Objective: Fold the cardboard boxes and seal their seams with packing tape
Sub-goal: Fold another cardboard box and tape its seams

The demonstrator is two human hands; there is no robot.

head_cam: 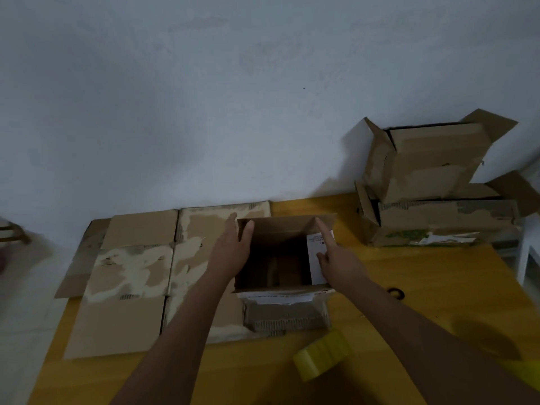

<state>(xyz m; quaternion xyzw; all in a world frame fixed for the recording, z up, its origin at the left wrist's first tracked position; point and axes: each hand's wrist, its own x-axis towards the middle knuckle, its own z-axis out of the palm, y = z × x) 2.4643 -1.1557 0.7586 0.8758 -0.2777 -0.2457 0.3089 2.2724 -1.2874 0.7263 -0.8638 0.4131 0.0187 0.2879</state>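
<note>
A dim room: a yellow wooden table (pixel 423 276) stands against a patchy, pale blue-grey wall (pixel 204 97).

Three cardboard boxes stand assembled: one open box (pixel 280 258) in the middle between the two hands, and two stacked at the right — an upper box (pixel 432 162) on a lower box (pixel 441 223). Flattened cardboard sheets (pixel 140 276) lie at the left — at least two, the exact number unclear. One roll of yellowish packing tape (pixel 321 358). Two hands: left hand (pixel 233 252), right hand (pixel 336 261).
</note>
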